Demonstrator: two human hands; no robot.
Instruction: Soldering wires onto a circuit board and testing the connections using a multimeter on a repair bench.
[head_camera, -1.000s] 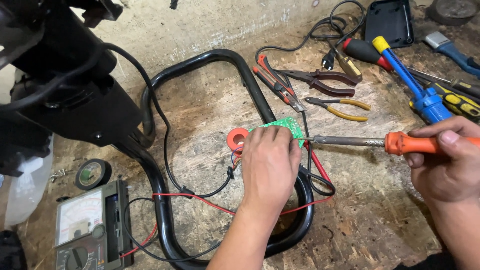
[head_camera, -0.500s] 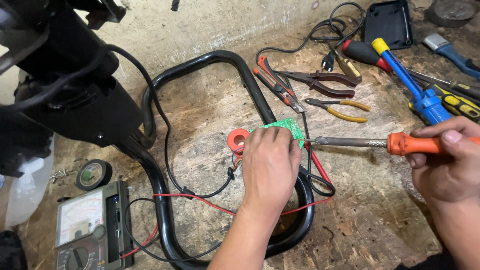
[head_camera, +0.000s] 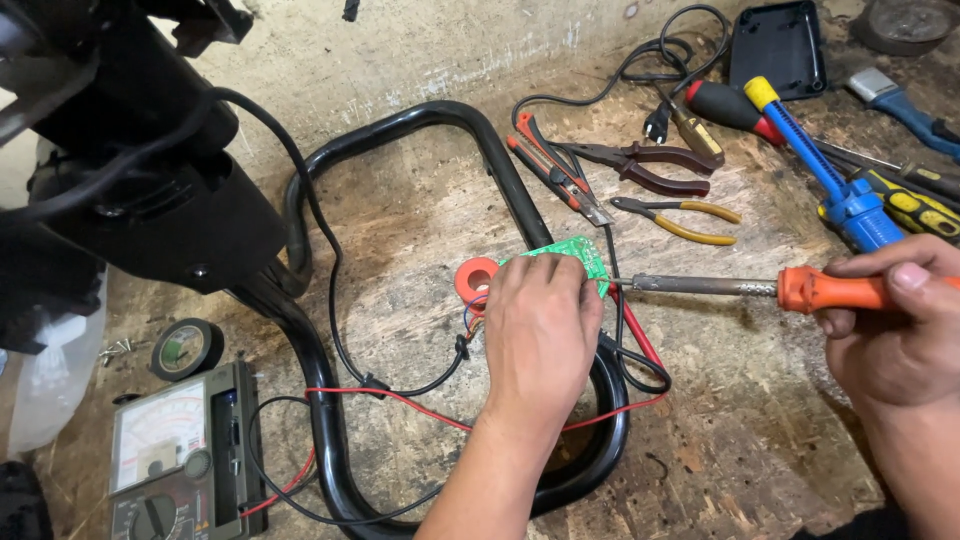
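Green printed circuit board (head_camera: 570, 258) mostly hidden under left hand (head_camera: 540, 335), fingers pressed together on it, right hand (head_camera: 895, 330) gripping orange-handled soldering iron (head_camera: 745, 288), tip beside fingertips.

Worn, scuffed chipboard worktop (head_camera: 420, 230), pale and stained, filling most of the view. At twelve o'clock, a rough grey concrete wall (head_camera: 430, 45) with chalky white streaks along its base. At nine o'clock, a bulky black machine body (head_camera: 130, 190) looming in shadow. Even, soft light, faint shadows only.
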